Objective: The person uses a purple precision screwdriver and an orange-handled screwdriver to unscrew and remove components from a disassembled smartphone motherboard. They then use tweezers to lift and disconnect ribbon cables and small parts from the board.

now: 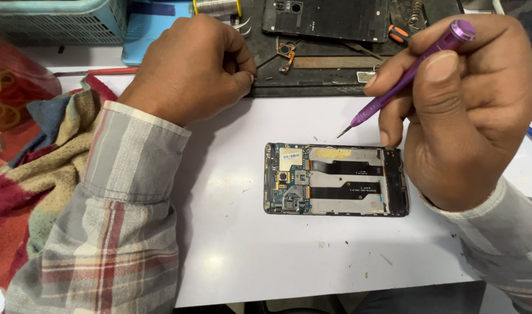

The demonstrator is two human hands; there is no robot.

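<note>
Right hand [469, 110] pinches slim purple metal screwdriver [406, 74], tip hovering just above opened black rectangular smartphone [335, 179] lying flat on white counter [237, 232]; left hand [193, 64] clenched at dark work mat [312, 87], contents indiscernible; phone judged light, rigid, fragile: grip by frame edges, avoiding exposed ribbon cables.
</note>
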